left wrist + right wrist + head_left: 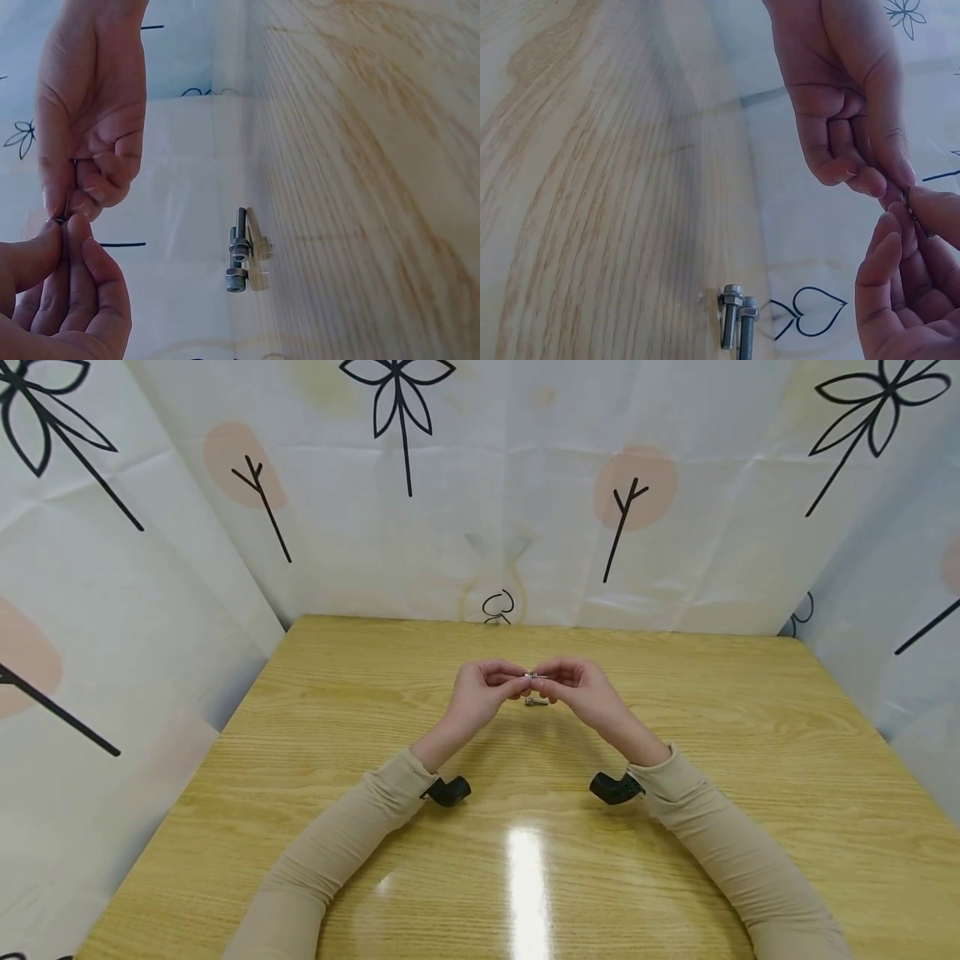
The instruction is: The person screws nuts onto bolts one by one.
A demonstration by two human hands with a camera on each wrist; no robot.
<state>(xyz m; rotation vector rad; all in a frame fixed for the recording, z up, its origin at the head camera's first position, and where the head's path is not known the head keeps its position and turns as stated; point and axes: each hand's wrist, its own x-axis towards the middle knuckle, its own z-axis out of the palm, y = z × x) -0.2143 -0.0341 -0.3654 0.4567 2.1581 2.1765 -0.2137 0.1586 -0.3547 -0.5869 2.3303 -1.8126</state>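
Between the fingertips of both hands is a small silver metal bolt [534,676], mostly covered by fingers. My left hand [480,689] pinches its left part with thumb and fingers. From the other side my right hand [585,689] pinches it, with a thin shaft showing by the fingers. Just below the hands, two bolts lie together on the table: one bolt [235,280] and a second bolt [240,249], each with a nut near its head. The right wrist view shows the same pair beneath the meeting fingertips.
A wood-grain table [375,693] carries everything. White patterned cloth [502,527] hangs behind it and at both sides. Black curved wrist mounts stick out under the left sleeve [330,852] and the right sleeve [735,852].
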